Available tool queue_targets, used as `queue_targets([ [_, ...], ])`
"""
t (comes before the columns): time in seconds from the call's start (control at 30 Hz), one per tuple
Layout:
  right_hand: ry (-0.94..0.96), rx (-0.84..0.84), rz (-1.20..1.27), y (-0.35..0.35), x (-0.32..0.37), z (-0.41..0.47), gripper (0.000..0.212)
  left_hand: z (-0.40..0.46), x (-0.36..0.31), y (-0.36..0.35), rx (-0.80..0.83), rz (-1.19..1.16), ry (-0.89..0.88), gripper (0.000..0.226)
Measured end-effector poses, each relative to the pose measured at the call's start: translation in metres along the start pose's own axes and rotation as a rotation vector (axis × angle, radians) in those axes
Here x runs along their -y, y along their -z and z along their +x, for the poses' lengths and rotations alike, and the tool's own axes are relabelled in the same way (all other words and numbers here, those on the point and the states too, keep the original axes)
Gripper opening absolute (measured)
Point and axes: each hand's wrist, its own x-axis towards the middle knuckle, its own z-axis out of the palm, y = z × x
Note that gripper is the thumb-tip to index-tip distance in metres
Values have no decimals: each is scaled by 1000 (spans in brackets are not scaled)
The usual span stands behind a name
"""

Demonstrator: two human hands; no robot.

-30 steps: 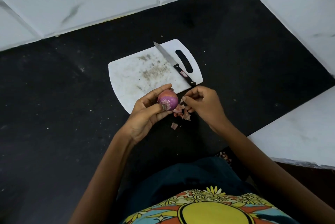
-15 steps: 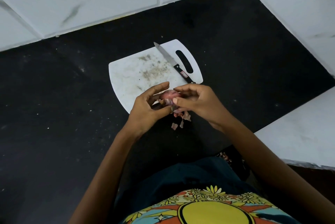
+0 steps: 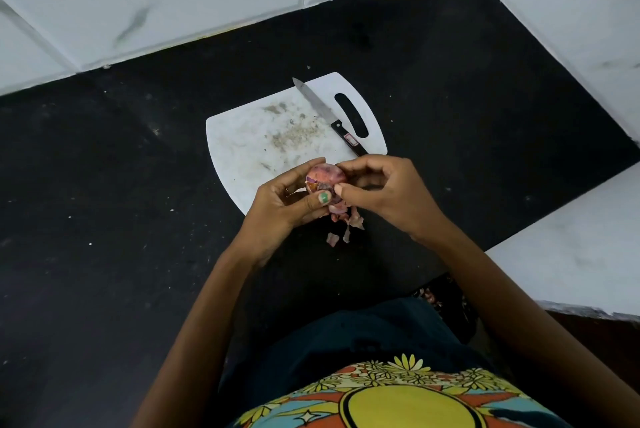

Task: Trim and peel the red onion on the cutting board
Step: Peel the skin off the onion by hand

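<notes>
Peeling midway: my left hand (image 3: 277, 202) cups the red onion (image 3: 325, 178), right hand (image 3: 384, 195) pinches skin; scraps (image 3: 346, 226) at six o'clock, knife (image 3: 329, 116) idle at twelve.

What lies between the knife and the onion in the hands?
In the head view, only bare white cutting board separates knife from onion.

Both hands (image 3: 341, 197) grip the red onion (image 3: 325, 175) above peel scraps (image 3: 346, 225).
</notes>
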Motion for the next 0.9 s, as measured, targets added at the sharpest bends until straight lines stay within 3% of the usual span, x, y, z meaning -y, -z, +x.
queue_targets([
  [0.47,50,-27,-169,1,6,-1,22,-2,4,1,14,-39,42,52],
  [0.6,85,-139,-215,2,2,1,19,-3,6,0,30,-59,58,50],
  [0.77,49,-22,-183,2,3,-2,22,-1,6,2,1,-50,50,49],
  [0.9,46,-21,-160,0,3,-2,23,-2,5,3,7,-35,49,49],
])
